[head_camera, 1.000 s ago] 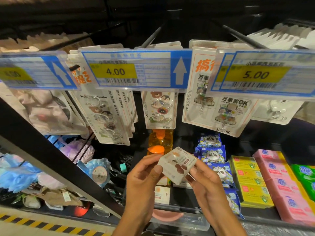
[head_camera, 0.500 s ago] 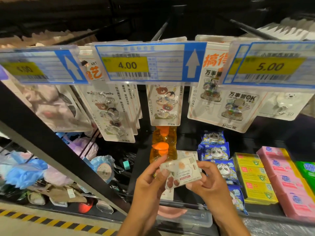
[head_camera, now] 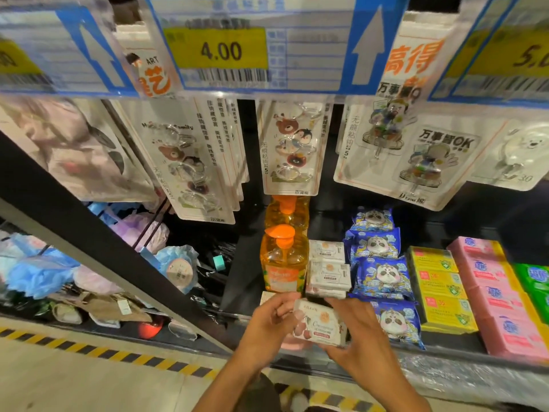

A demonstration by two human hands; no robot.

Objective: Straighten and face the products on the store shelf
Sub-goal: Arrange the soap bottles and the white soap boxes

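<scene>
Both hands hold one small white soap box [head_camera: 322, 325] at the front edge of the lower shelf [head_camera: 237, 281]. Left hand [head_camera: 269, 321] curled on the box's left end, thumb on top; right hand [head_camera: 361, 328] closed on its right end and underside, fingers bent. Box face up, slightly tilted, printed front toward the viewer, low over the shelf front; can't tell if it touches the shelf. Just behind it, a short row of matching white boxes [head_camera: 328, 273] runs back into the shelf. Left of that row, two orange pump bottles [head_camera: 283, 258], one behind the other. Right of the row, blue panda-print packs [head_camera: 381, 275], then yellow boxes [head_camera: 436, 286], pink boxes [head_camera: 493, 292], green packs [head_camera: 534, 281] at far right. Above, hook cards [head_camera: 292, 147] hang under a price tag [head_camera: 219, 50] reading 4.00.
</scene>
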